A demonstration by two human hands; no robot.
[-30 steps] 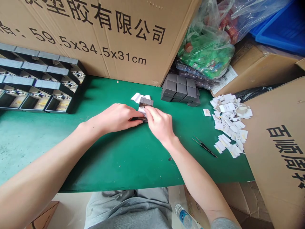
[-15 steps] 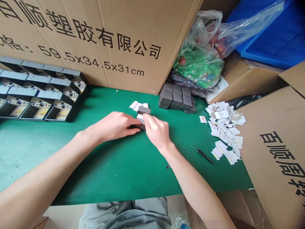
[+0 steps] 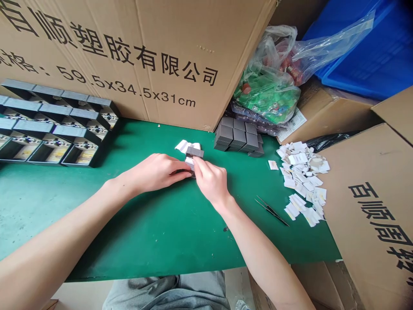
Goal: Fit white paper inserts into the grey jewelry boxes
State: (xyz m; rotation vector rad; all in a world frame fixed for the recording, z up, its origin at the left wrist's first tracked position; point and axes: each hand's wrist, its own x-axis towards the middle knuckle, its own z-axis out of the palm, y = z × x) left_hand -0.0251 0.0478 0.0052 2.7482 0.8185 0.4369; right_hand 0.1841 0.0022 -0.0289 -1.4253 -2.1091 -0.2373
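Observation:
At the middle of the table, a small grey box [image 3: 195, 152] stands between my two hands, with a white piece [image 3: 189, 161] showing inside it. My left hand [image 3: 158, 172] grips the box's left and near side, its thumb and fingers closed on it. From the right, my right hand [image 3: 211, 178] is closed against the box, with fingertips at the white piece. My fingers hide much of the box's near part, so the exact pinch is unclear. Just behind it lies a crumpled-looking white paper piece [image 3: 183, 145].
Black open boxes [image 3: 77, 153] stand in rows at left. Stacked grey boxes [image 3: 238, 137] sit behind my right hand. Tweezers [image 3: 272, 211] and a pile of white pieces [image 3: 305, 172] lie at right. Large cartons [image 3: 145, 77] border the table [image 3: 155, 241]; bagged parts [image 3: 271, 92] lie behind.
The view has shifted slightly. My left thumb has moved a little up and over the dark near edge of the box, covering more of it. Both hands stay at the box.

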